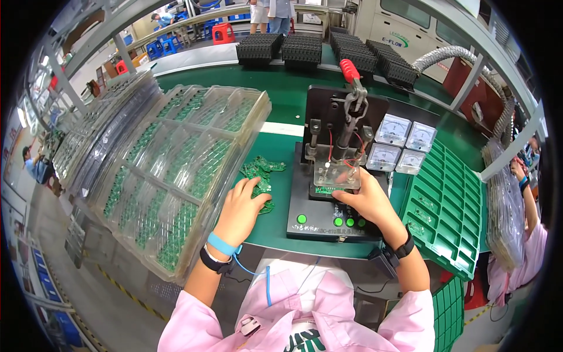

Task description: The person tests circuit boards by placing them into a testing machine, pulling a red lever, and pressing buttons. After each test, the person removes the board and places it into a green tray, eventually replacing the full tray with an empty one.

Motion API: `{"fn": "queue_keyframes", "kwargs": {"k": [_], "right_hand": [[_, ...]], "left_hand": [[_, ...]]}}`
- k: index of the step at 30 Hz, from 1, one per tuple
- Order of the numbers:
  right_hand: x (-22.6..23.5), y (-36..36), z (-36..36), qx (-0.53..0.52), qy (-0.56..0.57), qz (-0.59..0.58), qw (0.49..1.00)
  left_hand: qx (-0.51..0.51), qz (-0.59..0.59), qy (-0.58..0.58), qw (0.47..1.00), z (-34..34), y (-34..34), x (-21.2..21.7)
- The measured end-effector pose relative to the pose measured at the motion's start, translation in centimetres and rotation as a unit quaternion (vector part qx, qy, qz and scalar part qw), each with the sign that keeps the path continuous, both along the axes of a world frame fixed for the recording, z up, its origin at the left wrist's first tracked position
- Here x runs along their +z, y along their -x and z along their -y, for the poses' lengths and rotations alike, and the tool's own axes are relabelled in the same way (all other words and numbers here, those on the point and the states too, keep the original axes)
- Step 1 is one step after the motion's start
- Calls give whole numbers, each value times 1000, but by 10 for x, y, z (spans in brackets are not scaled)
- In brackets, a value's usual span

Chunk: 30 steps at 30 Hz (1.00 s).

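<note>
My left hand (239,210) lies over a small loose pile of green circuit boards (262,168), its fingers apart and the tips touching them. At the black test fixture (314,218), my right hand (375,200) has its thumb against the end of a small circuit board (322,190) seated under a clear plate (328,173). The other right fingers curl beside that plate and are partly hidden. Above rises a toggle clamp with a red handle (349,70), and red wires run down near it. Green round buttons (302,219) line the fixture's front.
Stacked clear trays of circuit boards (193,141) stand on the left. Panel meters (393,129) sit right of the fixture, beside a green compartment tray (443,199) with a few boards. Black racks (302,50) line the back. A co-worker's arm (531,199) shows at far right.
</note>
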State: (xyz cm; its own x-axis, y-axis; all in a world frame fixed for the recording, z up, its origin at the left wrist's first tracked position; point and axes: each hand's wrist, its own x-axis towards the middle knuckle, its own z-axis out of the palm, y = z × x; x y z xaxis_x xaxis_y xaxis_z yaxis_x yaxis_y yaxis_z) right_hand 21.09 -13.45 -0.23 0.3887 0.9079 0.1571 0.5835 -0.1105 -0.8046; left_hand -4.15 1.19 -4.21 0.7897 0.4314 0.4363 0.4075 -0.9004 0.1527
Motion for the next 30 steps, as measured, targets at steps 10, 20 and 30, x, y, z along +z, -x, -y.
{"fn": "queue_keyframes", "kwargs": {"k": [10, 20, 30], "right_hand": [[19, -62, 70, -80, 20, -88, 993], [-38, -194, 155, -322, 16, 273, 907], [65, -55, 52, -164, -208, 360, 894]], "left_hand": [[-30, 51, 77, 995, -2, 5, 11], [-212, 162, 34, 963, 48, -82, 28], [-188, 8, 5, 982, 63, -85, 27]]}}
